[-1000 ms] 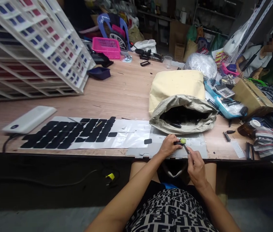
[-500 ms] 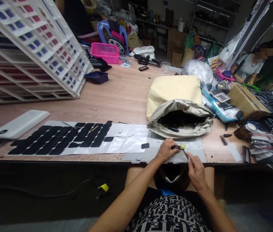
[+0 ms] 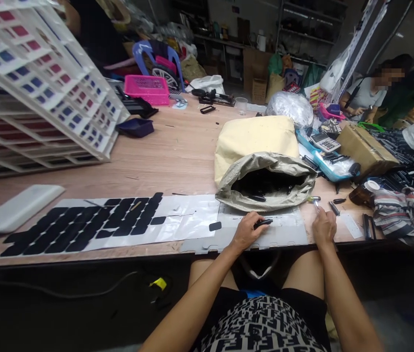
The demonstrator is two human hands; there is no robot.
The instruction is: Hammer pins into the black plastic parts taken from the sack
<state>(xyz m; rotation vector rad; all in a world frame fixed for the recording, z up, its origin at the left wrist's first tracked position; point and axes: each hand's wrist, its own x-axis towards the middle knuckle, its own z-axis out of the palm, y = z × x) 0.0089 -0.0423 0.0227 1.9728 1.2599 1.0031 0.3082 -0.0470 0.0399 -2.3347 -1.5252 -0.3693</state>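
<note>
Black piece (image 3: pixel 264 223), long axis crosswise, free end rightward, hands (image 3: pixel 245 231) closed, left on piece, right on tool (image 3: pixel 316 207)

Left hand (image 3: pixel 245 231) gripping black piece (image 3: pixel 263 223), beside open cream sack (image 3: pixel 256 142), on wooden table (image 3: pixel 166 164)

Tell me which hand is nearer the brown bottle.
Right. The right hand is left of the bottle; the left hand is farther left, in front of the sack.
</note>
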